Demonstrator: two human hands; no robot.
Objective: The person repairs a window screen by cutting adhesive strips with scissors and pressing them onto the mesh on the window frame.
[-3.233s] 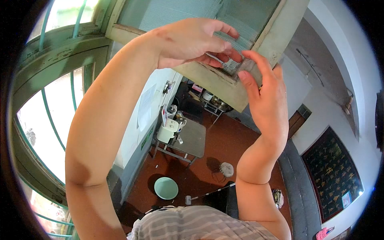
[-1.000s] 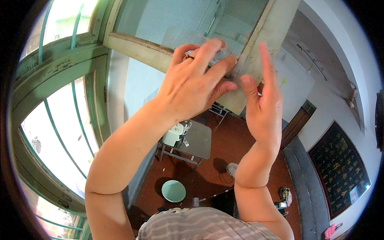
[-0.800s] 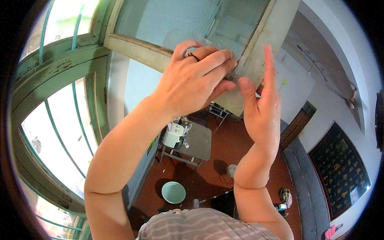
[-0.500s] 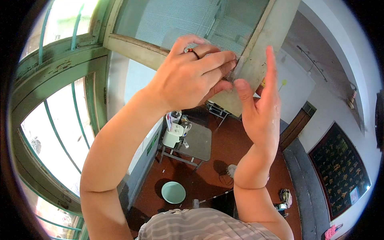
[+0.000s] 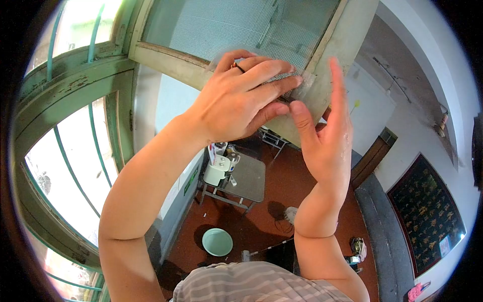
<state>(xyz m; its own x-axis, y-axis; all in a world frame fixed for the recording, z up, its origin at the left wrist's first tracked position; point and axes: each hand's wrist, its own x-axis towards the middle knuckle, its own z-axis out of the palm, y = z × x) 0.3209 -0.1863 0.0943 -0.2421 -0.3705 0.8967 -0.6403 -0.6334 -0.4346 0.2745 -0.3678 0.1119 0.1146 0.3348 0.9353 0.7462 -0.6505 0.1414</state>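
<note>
The pale window sash (image 5: 168, 61), its top cut off by the upper edge of the view, holds a mesh pane (image 5: 226, 30). At the sash's lower right corner lies a clear sheet (image 5: 306, 86), mostly covered and so transparent that its outline is hard to make out. The left hand (image 5: 241, 98) lies over that corner with fingers bent and thumb beneath; whether it pinches the sheet I cannot tell, since its palm is hidden. The right hand (image 5: 327, 133) is open beside the same corner, fingers straight, thumb apart; contact with the sash is unclear. Below the sash, a pale round object (image 5: 290, 215) is partly hidden by the right arm (image 5: 316, 216).
</note>
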